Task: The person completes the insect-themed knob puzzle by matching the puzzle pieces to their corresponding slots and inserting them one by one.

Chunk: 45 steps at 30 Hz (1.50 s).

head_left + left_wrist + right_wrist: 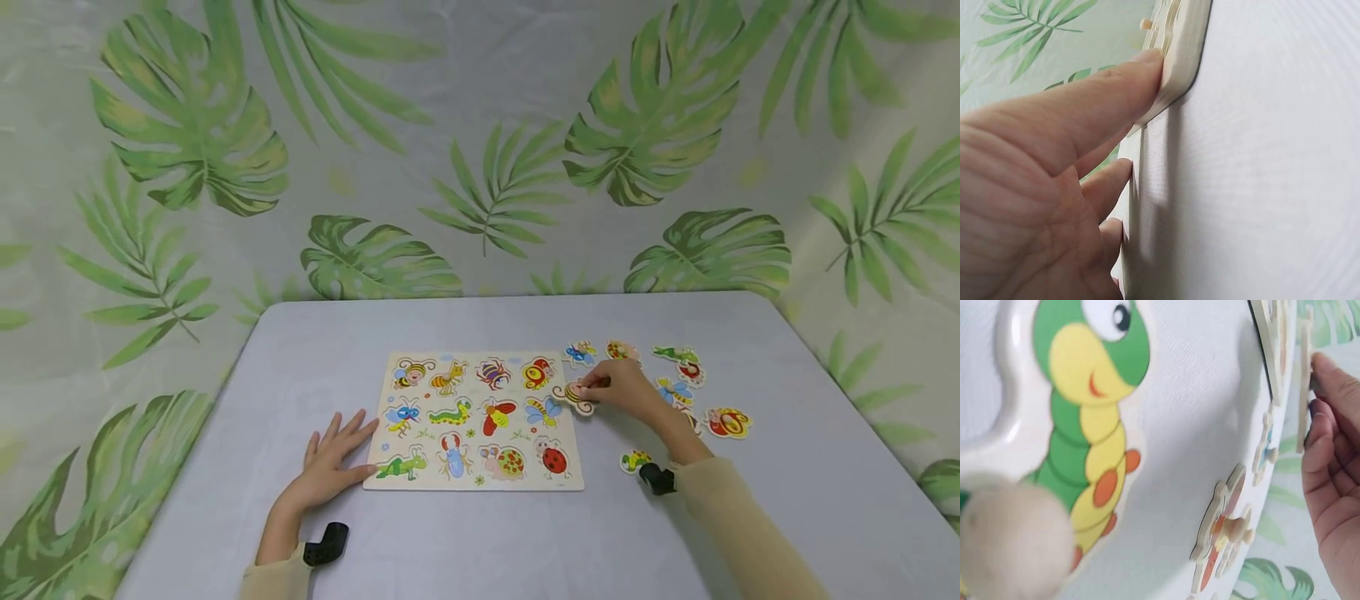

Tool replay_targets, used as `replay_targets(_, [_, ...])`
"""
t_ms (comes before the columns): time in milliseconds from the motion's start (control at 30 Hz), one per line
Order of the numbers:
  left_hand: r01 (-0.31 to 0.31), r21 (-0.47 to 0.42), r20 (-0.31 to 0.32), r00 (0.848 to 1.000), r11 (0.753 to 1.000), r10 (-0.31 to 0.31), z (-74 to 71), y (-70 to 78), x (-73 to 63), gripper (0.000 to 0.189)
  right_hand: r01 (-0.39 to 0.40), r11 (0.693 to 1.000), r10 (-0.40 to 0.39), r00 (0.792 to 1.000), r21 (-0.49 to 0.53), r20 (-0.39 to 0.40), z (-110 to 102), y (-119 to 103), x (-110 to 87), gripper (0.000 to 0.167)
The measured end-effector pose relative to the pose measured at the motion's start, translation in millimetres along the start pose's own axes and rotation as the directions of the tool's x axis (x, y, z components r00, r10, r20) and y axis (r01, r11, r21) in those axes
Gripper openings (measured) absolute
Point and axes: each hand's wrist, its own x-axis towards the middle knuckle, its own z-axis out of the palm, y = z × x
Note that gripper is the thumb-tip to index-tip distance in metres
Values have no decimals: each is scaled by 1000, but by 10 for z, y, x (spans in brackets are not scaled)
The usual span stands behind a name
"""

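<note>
My right hand [626, 390] pinches a striped bee puzzle piece [573, 393] beside the right edge of a wooden insect puzzle board [420, 485]. In the right wrist view the piece [1304, 394] appears edge-on at the fingertips of the right hand [1341, 425]. My left hand [330, 460] lies with spread, straight fingers against the board's left side. Its thumb [1110, 100] touches the board's corner [1179, 69] in the left wrist view. Pictures of a bee, spider, caterpillar, ladybird and other insects fill the board in three rows.
Loose pieces are scattered right of the board, among them a red-and-yellow butterfly [727, 423], a dragonfly [674, 391], a grasshopper [675, 356] and a caterpillar [634, 460]. That caterpillar piece [1097, 425], with its wooden knob [1016, 540], looms close in the right wrist view. Leaf-patterned cloth [487, 192] hangs behind the table.
</note>
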Motion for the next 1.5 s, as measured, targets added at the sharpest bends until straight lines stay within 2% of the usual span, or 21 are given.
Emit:
replay_targets(200, [14, -3, -4, 1000, 1000, -14, 12, -19, -4, 68, 16, 1000, -16, 1000, -7, -9, 62, -78, 47, 15])
replay_targets(467, [11, -12, -12, 1000, 1000, -12, -7, -9, -27, 67, 116, 993, -118, 990, -37, -78, 186, -183, 127, 16])
replay_targets(733, [-13, -17, -21, 1000, 1000, 13, 9, -3, -23, 66, 108, 994, -108, 992, -9, -72, 295, -326, 223, 19])
replay_targets(1067, [-2, 1, -16, 1000, 1000, 2, 21, 22, -15, 67, 87, 996, -88, 993, -19, -84, 470, -520, 366, 25])
replay_targets(1500, [0, -3, -19, 1000, 1000, 0, 6, 30, -24, 66, 67, 998, -65, 992, 21, -104, 712, -804, 521, 27])
